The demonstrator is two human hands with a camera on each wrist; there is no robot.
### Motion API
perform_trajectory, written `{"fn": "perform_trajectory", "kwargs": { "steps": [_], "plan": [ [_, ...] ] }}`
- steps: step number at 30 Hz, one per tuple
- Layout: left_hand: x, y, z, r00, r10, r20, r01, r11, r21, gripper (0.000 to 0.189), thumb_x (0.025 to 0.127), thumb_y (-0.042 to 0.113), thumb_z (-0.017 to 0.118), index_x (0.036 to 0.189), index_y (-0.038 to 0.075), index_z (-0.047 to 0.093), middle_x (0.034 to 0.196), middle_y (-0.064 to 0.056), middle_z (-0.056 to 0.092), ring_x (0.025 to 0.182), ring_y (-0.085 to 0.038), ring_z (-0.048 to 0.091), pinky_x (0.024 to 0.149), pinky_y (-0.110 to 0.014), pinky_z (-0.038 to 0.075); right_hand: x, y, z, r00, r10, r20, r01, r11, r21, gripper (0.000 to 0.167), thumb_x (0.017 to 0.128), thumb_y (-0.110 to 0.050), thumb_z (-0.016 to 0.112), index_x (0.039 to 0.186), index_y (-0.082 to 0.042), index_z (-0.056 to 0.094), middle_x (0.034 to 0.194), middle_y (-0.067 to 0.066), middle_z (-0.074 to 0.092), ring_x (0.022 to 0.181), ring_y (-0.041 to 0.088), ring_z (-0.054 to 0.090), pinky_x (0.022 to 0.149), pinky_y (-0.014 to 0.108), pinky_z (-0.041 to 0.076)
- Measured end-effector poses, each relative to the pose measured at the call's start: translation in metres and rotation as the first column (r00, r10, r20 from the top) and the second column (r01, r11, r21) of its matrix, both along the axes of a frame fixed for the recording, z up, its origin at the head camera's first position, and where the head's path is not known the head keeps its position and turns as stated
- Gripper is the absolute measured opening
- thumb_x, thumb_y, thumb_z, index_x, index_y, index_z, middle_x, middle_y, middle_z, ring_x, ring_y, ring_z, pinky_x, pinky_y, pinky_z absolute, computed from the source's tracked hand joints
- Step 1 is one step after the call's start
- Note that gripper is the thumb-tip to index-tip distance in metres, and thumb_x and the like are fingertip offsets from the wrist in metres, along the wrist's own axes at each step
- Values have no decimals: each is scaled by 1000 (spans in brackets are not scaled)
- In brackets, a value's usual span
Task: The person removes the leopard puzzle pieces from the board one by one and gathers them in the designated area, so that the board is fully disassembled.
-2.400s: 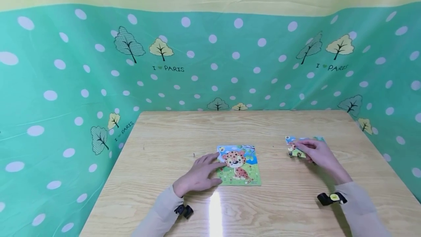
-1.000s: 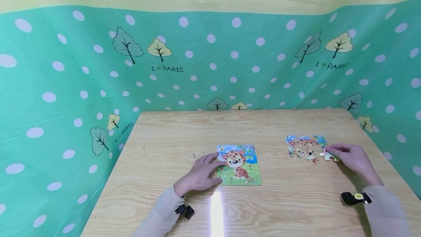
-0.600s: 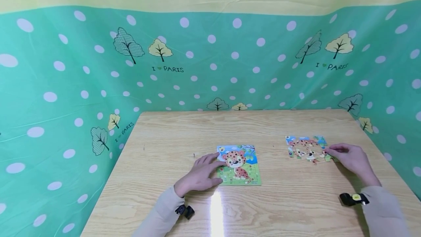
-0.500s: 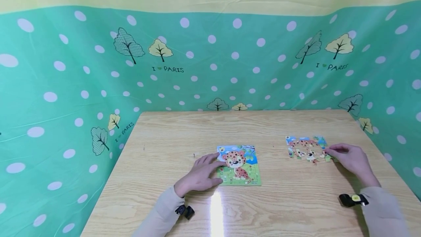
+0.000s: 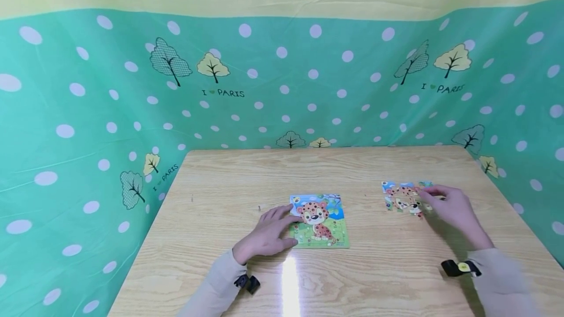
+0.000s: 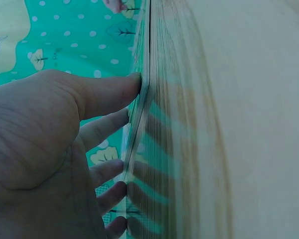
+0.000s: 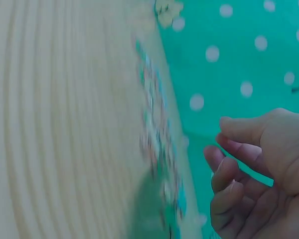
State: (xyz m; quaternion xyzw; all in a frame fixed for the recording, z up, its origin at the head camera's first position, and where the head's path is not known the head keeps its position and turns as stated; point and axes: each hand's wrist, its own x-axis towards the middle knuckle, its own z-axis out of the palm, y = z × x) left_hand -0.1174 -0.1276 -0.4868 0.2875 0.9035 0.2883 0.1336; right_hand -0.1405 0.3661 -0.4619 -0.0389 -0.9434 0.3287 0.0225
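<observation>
The left hand [image 5: 266, 235] lies with relaxed fingers at the left edge of the leopard board [image 5: 323, 221], flat on the desk [image 5: 374, 278]. Farther, the right hand [image 5: 449, 206] is over colourful puzzle pieces [image 5: 400, 198], fingers loosely bent, holding nothing.

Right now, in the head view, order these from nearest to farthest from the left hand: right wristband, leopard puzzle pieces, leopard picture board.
1. Leopard picture board: at the left hand's fingers.
2. Leopard puzzle pieces: right of the board.
3. Right wristband: farther right, below the pieces in view.
</observation>
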Motion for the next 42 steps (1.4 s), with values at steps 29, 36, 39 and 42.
{"fn": "perform_trajectory", "kwargs": {
  "steps": [29,36,39,42],
  "plan": [
    [0,0,-2,1000,15,26,-14,999,-34,57,101,36,67,155,23,55,177,-14,24,162,-44,21,130,-70,14,-6,-161,-1,931,363,-27,-364,924,-119,16,101,-25,74,108,-11,81,98,1,77,71,13,60,61,24,49],
    [1,0,0,1000,9,20,-8,998,-61,68,101,39,67,163,19,45,177,-15,23,162,-44,21,129,-70,15,-5,-176,-4,914,406,-30,-405,902,-147,13,101,-25,75,105,-15,81,95,-3,75,72,12,59,63,24,49],
    [2,1,0,1000,19,19,-17,996,-88,77,98,46,71,164,19,42,178,-13,23,162,-42,22,130,-68,16,-4,-182,-4,899,437,-31,-436,883,-173,14,100,-26,75,105,-14,81,95,-2,76,72,11,59,63,24,49],
    [1,2,-2,1000,21,6,-20,993,-114,86,93,51,76,165,18,41,178,-12,22,162,-41,23,131,-67,18,-3,-188,-5,885,465,-25,-461,866,-194,14,101,-24,75,105,-13,81,93,1,76,70,10,58,61,24,48]
  ]
}}
